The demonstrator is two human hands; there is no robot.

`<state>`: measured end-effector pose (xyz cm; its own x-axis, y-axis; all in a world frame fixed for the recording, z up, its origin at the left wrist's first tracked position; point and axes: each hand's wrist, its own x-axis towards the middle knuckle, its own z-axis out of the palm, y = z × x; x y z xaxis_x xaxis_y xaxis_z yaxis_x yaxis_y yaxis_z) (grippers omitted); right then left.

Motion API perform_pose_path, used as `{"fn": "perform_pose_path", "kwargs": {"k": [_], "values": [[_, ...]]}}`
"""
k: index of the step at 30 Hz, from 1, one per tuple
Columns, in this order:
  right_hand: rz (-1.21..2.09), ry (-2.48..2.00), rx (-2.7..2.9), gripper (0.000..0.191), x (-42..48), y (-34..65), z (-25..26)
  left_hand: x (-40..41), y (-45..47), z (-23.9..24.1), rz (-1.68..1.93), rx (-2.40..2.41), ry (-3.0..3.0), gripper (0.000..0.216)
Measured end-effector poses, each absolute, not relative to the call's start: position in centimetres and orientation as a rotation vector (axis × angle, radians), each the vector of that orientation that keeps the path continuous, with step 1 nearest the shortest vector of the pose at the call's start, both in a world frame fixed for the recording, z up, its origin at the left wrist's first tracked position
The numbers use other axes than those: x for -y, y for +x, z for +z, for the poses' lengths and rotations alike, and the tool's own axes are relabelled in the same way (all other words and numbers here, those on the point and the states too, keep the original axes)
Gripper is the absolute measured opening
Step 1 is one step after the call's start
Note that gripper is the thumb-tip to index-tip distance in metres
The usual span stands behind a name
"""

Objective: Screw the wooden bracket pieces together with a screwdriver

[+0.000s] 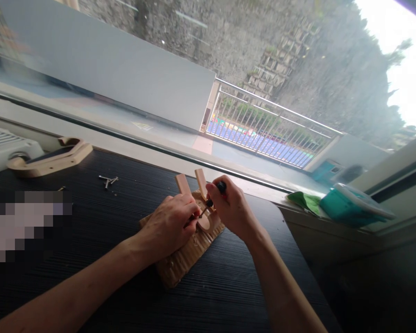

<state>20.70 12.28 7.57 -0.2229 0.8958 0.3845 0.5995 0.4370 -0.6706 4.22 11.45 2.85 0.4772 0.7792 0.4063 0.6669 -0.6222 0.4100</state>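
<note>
My right hand is closed around a screwdriver with a black handle. Its thin shaft slants down to the left, the tip close to my left fingertips. My left hand has its fingers curled over a light wooden piece and presses it down; the exact spot under the fingers is hidden. Two flat wooden arms of this piece stick up beyond my hands. Beneath lies a brown corrugated cardboard pad on the dark table.
Several loose screws lie on the dark table. A curved wooden part and a white slatted object are at the left. On the right sill sit a green cloth and a teal box. A window runs behind.
</note>
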Motion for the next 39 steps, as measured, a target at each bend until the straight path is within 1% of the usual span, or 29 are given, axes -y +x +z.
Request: {"fn": "perform_pose_path", "kwargs": {"k": [4,6,10,12,16,20,26,32,35,39], "values": [[0.520,-1.269,1.995,0.028,-12.2,20.6,7.9,-11.5,4.1,3.1,0.830,-1.270,2.479,0.012],[0.472,-1.286,2.081,0.027,-12.1,20.6,8.8,-11.6,3.9,3.3,0.844,-1.247,2.436,0.011],[0.356,-1.407,2.387,0.018,-12.1,20.8,12.5,-11.6,3.6,3.7,0.837,-1.189,2.394,0.009],[0.376,-1.469,2.489,0.022,-12.4,20.7,14.5,-11.6,3.5,3.9,0.820,-1.191,2.386,0.008],[0.328,-1.518,2.838,0.016,-12.8,19.9,16.8,-11.5,3.6,3.8,0.818,-1.218,2.388,0.009],[0.134,-1.626,3.083,0.022,-12.7,18.7,17.1,-11.6,3.6,3.5,0.843,-1.227,2.409,0.011],[-0.051,-1.725,3.135,0.023,-12.5,17.8,17.0,-11.6,3.6,3.6,0.846,-1.209,2.424,0.011],[-0.031,-1.804,3.126,0.026,-12.6,17.2,17.2,-11.5,3.5,3.6,0.856,-1.209,2.426,0.009],[0.007,-1.772,3.116,0.032,-12.5,17.1,17.7,-11.4,3.5,3.7,0.845,-1.215,2.423,0.009],[0.022,-1.647,3.146,0.019,-12.6,17.3,17.7,-11.4,3.6,3.7,0.844,-1.212,2.412,0.008]]}}
